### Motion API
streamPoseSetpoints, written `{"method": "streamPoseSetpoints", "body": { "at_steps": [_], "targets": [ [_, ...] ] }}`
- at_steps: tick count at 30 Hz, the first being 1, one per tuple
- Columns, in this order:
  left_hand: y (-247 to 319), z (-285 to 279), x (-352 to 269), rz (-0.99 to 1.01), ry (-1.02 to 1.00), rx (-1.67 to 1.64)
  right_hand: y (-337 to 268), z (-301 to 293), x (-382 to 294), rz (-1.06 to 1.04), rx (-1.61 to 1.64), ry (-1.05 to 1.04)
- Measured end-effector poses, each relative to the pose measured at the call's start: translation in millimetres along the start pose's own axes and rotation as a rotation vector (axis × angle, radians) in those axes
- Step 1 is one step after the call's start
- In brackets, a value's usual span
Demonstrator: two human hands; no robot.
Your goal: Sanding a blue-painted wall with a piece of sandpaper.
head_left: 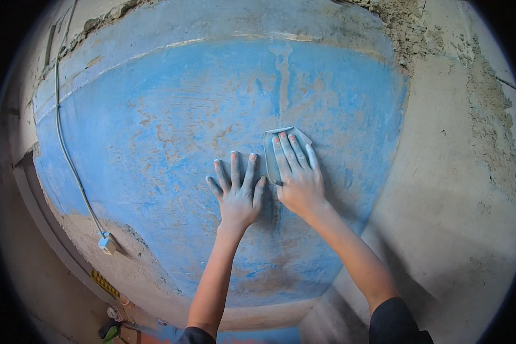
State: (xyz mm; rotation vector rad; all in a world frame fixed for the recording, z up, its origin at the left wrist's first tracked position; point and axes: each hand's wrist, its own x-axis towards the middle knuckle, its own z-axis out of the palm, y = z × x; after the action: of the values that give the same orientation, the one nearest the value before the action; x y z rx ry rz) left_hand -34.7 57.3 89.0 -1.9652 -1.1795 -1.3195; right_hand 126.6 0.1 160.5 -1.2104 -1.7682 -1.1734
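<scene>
A wall with worn blue paint [189, 116] fills the middle of the view, with bare grey-brown patches and scratches across it. My right hand [299, 176] lies flat with its fingers together over a thin blue-grey sheet [271, 160], perhaps sandpaper or cloth, pressing it to the wall. The sheet's top edge and left side stick out past the fingers. Just to the left, my left hand [239, 193] rests palm down on the paint, fingers spread, holding nothing. Pale bluish dust coats both hands.
A cable [71, 163] runs down the wall's left side to a small socket box [107, 244]. On the right, a plain grey wall [438, 180] meets the blue one at a corner. Rough broken plaster [406, 30] edges the top. Small items lie at lower left.
</scene>
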Motion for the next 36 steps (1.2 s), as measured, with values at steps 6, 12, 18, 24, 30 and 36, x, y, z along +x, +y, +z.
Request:
{"method": "streamPoseSetpoints", "body": {
  "at_steps": [6, 12, 18, 24, 30, 36],
  "targets": [
    [5, 7, -2, 0.013, 0.026, -0.033, 29, -21, 93, 0.033, -0.051, 0.19],
    [-21, -12, -13, 0.041, 0.009, -0.045, -10, -7, 76, -0.09, -0.083, 0.124],
    [-74, -46, 10, 0.002, 0.057, 0.011, -7, -8, 103, -0.194, -0.103, 0.066],
    [-112, -70, 31, -0.066, 0.131, -0.037, -22, -28, 181, -0.166, -0.099, 0.224],
    [-150, -72, 7, -0.119, 0.067, 0.021, -76, 6, 110, -0.318, -0.027, -0.081],
    [-151, -73, 5, -0.099, 0.049, -0.021, -105, -3, 244, -0.27, -0.064, 0.295]
  ]
}}
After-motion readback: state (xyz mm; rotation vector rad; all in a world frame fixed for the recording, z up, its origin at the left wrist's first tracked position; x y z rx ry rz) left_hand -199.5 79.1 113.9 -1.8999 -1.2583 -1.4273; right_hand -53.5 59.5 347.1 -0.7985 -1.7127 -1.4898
